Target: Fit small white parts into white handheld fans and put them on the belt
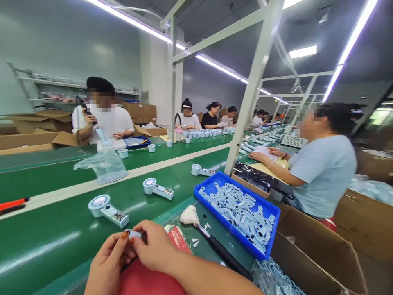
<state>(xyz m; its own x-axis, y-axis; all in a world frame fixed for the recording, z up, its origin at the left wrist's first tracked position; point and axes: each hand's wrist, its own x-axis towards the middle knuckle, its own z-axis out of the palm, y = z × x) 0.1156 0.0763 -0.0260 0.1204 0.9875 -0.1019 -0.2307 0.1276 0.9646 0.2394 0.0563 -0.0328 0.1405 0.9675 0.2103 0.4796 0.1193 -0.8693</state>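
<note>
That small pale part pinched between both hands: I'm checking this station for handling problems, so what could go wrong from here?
1. The small pale part is held only by the fingertips of the left hand and right hand; it could slip onto the green belt.
2. The brush lies close by the right forearm and might get knocked.
3. The blue tray sits near the bench edge above a carton; a nudge may spill it.

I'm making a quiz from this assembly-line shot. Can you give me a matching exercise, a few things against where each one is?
Things:
1. small pale-blue part
2. brush
3. clear plastic bag
4. blue tray

Places:
A. beside the red mat
B. on the green belt
C. pinched between both hands
D. next to a cardboard box

Pairs: 1-C, 2-A, 3-B, 4-D
</note>
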